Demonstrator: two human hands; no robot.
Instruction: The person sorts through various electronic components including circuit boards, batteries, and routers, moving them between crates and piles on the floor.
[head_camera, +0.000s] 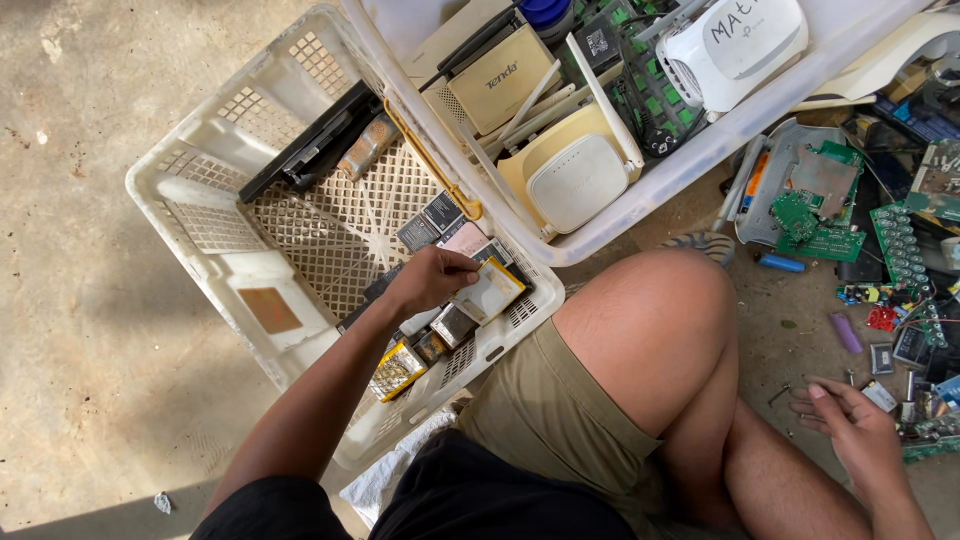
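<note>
Seen from above, a white lattice-walled plastic basket (215, 165) sits on the concrete floor (70, 300), with a second white bin (700, 140) of routers overlapping its upper right edge. The basket's upper part holds a long black casing (310, 145) set diagonally with a rusty brown piece (365, 148) against it. Its lower right corner holds a loose pile of flat battery packs (440, 215), dark, silver and yellow-wrapped, lying on the mesh bottom.

Left hand (430, 280): reaches into that corner, fingers (462, 268) curled around the edge of a flat, pale cream rectangular pack with a yellow border (490, 292), which lies tilted on top of the pile, touching the neighbouring packs.

The person's bare knee (650, 330) rises between the two hands.

Right hand (850, 425): rests low over the floor on the far side, fingers loosely spread and released, grasping nothing, just beside scattered small parts and green circuit boards (815, 225). A small blue cylinder (780, 263) lies near the boards.
</note>
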